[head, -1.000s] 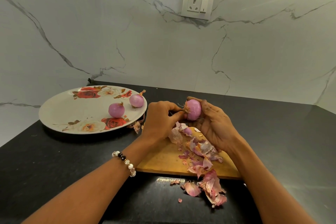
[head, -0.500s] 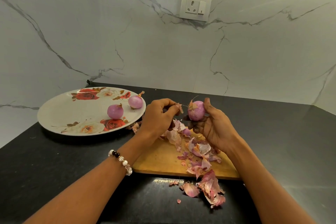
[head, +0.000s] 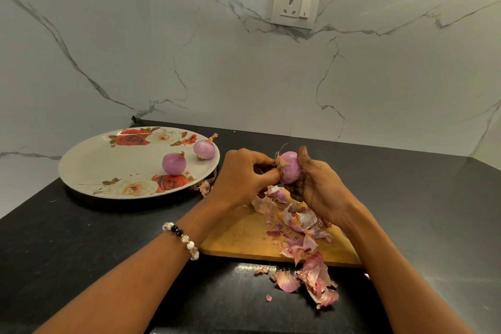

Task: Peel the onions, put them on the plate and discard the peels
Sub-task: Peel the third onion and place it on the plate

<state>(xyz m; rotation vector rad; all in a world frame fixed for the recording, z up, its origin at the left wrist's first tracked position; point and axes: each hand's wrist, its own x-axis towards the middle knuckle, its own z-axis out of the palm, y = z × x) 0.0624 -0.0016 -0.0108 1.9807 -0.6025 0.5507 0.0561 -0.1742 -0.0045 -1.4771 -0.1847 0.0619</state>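
Back against the onion [head: 290,167] comes my left hand [head: 244,176], its fingers pinching the dry skin at the root end after drawing away a moment ago. My right hand [head: 318,187] grips it above the cutting board [head: 238,236]. Two peeled onions [head: 174,163] sit on the plate [head: 89,168]; peels [head: 311,274] litter board and tabletop [head: 81,252].

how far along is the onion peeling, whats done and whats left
Done: two peeled onions sit on the floral plate. In hand: the right hand holds a third onion while the left hand pinches skin at its end. Left: finish it, plate it, and discard the peels lying on the cutting board and the counter. Another onion may sit among the peels; unclear.
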